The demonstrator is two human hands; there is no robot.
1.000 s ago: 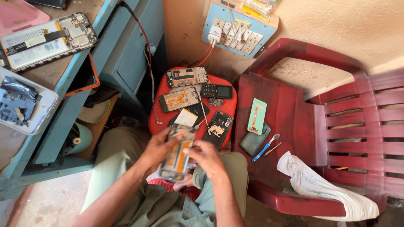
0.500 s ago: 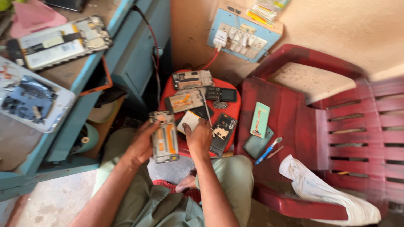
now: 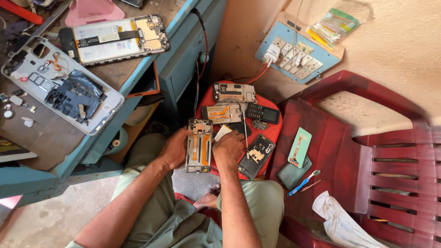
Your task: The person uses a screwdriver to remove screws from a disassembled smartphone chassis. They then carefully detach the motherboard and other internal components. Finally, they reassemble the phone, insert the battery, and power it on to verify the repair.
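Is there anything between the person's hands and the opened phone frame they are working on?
Nothing visible. The left hand grips the opened phone frame by its left edge, and the right hand rests against its right edge, over the red stool. Both hands already touch it.

Opened phone frame (image 3: 199, 146): dull grey metal with glossy orange flex strips. Stool (image 3: 275, 131): smooth red plastic, slight sheen. Chair (image 3: 367, 151): red moulded plastic, scuffed and dusty. Desk (image 3: 151, 64): blue-painted wood edge, worn; top matt brown, stained. Wall (image 3: 404, 50): rough, grainy plaster. Cloth (image 3: 342, 225): white, crumpled, matt. Floor (image 3: 41, 220): rough concrete.
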